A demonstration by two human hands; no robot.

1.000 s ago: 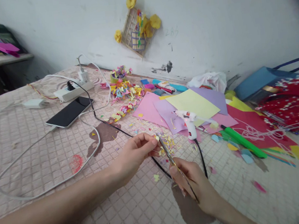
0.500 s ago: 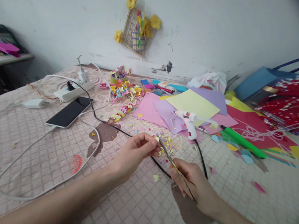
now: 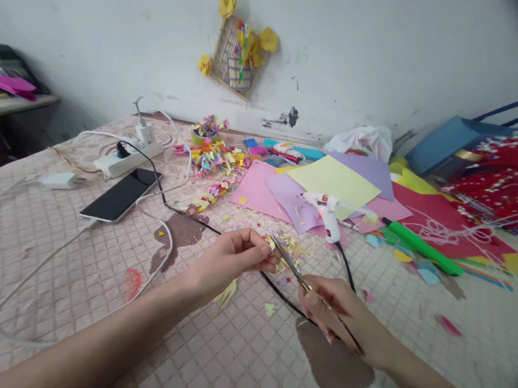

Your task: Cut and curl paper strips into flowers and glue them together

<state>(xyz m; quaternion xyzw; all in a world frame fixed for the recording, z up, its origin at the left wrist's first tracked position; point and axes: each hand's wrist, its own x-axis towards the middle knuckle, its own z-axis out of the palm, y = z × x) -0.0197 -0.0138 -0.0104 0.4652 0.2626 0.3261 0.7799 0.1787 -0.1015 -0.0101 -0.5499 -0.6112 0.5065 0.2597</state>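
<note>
My left hand (image 3: 240,257) pinches a small pale yellow paper piece (image 3: 272,244) between thumb and fingertips. In my right hand (image 3: 340,309) is a pair of slim scissors (image 3: 288,259) with gold-coloured handles, the fingers wrapped round them. The blade tips reach to the edge of the paper piece; whether they touch it I cannot tell. Beneath the blades lie scattered paper scraps (image 3: 295,247). A pale yellow fringed paper piece (image 3: 226,295) shows beside my left wrist, and a tiny light green cut-out (image 3: 270,309) lies on the tablecloth.
A white glue gun (image 3: 329,217) rests by coloured paper sheets (image 3: 336,180), its black cord running under my hands. Colourful cut-outs (image 3: 218,159) are heaped near the wall. To the left are a phone (image 3: 121,196) and a power strip (image 3: 128,158). A green cutter-like tool (image 3: 422,246) lies right.
My right hand and the scissors have shifted slightly right and down. My left hand stays nearly in place, still pinching the paper. The fringed paper piece beside my left wrist now shows.
</note>
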